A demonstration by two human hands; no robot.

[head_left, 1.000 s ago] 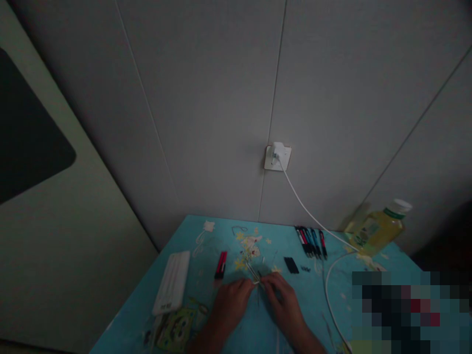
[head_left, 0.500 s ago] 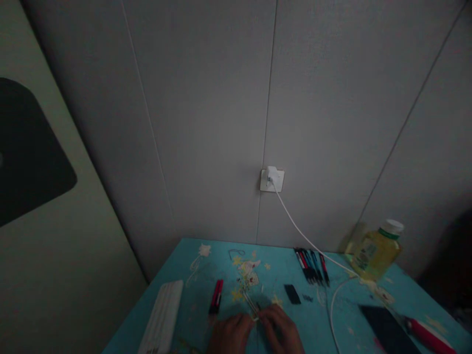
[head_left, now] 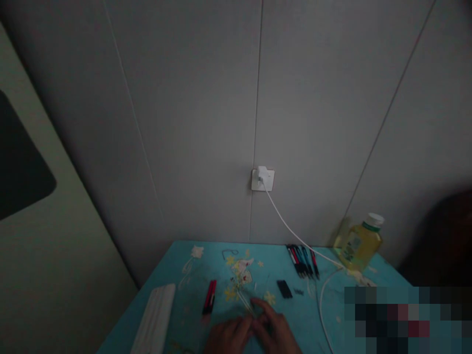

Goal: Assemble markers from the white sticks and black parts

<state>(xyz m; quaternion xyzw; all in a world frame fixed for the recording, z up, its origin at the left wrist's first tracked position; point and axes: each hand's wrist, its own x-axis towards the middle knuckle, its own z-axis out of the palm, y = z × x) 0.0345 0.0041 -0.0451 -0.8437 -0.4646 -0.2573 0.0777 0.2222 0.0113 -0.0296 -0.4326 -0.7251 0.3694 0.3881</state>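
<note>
My left hand (head_left: pixel 228 335) is at the bottom edge, its fingers curled in and its thumb side against my right hand (head_left: pixel 275 328). The right hand's index finger points out and forward, while its thumb and other fingers close in towards the left fingertips. What the fingertips pinch between them is too dark and small to make out. Just beyond them, thin pale rods (head_left: pixel 245 301) slant across the blue tabletop (head_left: pixel 199 327). A bundle of red and black pen-like sticks (head_left: pixel 209 297) lies left of the hands. Small dark pieces (head_left: pixel 284 289) lie to the right.
Several pens (head_left: pixel 303 261) lie in a row at the back right. A white cable (head_left: pixel 283 221) runs from the wall charger (head_left: pixel 262 175) past a yellow bottle (head_left: pixel 361 246). A white ridged case (head_left: pixel 155 318) stands at left. The lower right corner is pixelated.
The view has shifted slightly, moving the scene left. My right index finger has stretched forward, and the hands have come closer together. The small pale piece between them is no longer visible.
</note>
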